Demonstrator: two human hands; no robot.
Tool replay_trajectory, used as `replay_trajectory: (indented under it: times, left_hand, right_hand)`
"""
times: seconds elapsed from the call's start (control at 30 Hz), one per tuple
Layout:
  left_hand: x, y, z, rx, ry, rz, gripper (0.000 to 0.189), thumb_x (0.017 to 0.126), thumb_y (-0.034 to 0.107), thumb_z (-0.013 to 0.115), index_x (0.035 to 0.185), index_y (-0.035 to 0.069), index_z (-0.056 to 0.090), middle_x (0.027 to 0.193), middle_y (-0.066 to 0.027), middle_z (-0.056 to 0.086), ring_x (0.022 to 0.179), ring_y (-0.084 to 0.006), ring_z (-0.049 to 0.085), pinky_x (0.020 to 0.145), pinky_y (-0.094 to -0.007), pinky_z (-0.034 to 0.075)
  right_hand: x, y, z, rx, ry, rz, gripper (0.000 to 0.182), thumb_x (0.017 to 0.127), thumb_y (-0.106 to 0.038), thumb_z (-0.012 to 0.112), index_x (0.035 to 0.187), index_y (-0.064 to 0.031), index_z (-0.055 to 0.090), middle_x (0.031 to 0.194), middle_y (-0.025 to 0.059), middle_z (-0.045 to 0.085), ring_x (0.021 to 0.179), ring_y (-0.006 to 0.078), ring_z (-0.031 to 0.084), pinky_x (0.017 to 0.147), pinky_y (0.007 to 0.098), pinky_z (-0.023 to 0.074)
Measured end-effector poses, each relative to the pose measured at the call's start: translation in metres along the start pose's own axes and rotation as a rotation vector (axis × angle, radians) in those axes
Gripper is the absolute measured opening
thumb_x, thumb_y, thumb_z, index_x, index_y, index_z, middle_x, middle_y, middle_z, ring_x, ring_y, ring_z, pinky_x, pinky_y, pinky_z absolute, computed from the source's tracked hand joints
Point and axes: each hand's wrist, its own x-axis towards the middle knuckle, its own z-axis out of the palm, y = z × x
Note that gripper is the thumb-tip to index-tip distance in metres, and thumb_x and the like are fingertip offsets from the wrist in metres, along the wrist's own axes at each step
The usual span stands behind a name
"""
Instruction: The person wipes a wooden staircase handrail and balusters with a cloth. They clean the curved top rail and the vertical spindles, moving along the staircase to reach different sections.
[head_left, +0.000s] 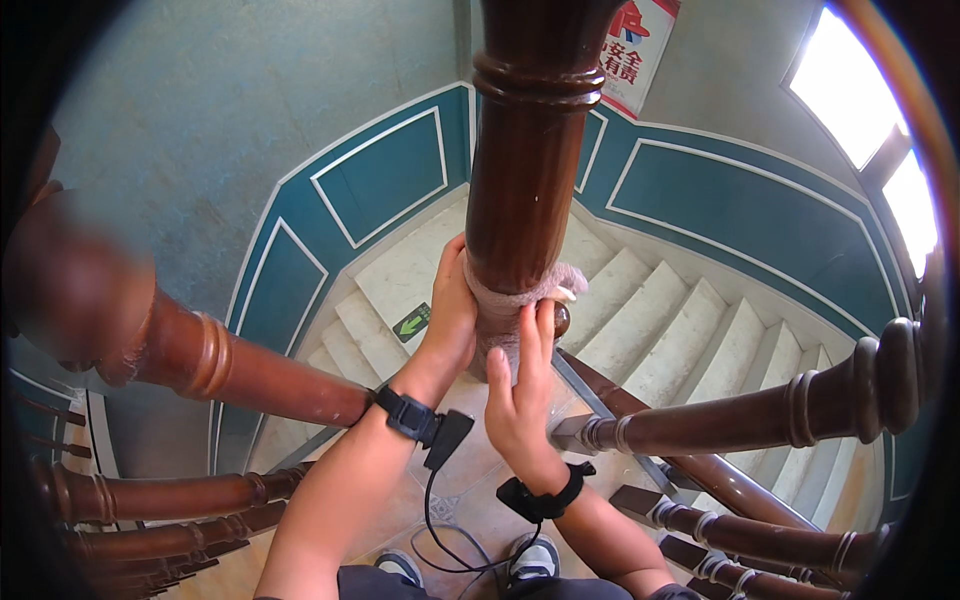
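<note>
A thick, dark varnished wooden post (525, 180) rises in front of me. A pinkish-grey cloth (510, 307) is wrapped around its lower part, with a bunched end sticking out on the right. My left hand (454, 311) curves around the left side of the wrapped part, its palm against the cloth. On the right side my right hand (523, 382) lies along the cloth with the fingers straight and pointing up; its thumb stands apart. Fingers of the left hand are partly hidden behind the post. Each wrist wears a black strap with a cabled device.
Turned wooden balusters (712, 431) stand at right and left, with a large rounded newel post (82, 277) at far left. Pale stone stairs (675, 330) curve down beyond. A green arrow sign (412, 322) lies on the landing. Loose black cable (450, 555) hangs by my shoes.
</note>
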Motion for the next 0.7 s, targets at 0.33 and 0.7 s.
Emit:
replay_trajectory:
  times: [0.33,0.7]
  left_hand:
    - [-0.052,0.004,0.02,0.551,0.128,0.282,0.048,0.114,0.029,0.036,0.151,0.0,0.042,0.142,-0.0114,0.056,0.132,-0.0199,0.053,0.112,-0.0319,0.04]
    - [-0.016,0.01,0.022,0.175,0.169,0.113,0.066,0.112,0.051,0.026,0.134,-0.002,0.058,0.133,-0.0122,0.063,0.121,-0.018,0.058,0.11,-0.0336,0.041]
  right_hand:
    - [0.059,0.023,-0.003,0.476,0.035,0.155,0.065,0.112,-0.047,0.032,0.149,0.006,0.042,0.15,0.0168,0.046,0.141,0.0254,0.039,0.12,0.0376,0.0269]
    - [0.051,0.002,0.011,0.56,0.109,0.267,0.068,0.113,-0.049,0.027,0.154,0.0034,0.037,0.157,0.0167,0.04,0.146,0.0268,0.036,0.123,0.0391,0.0234]
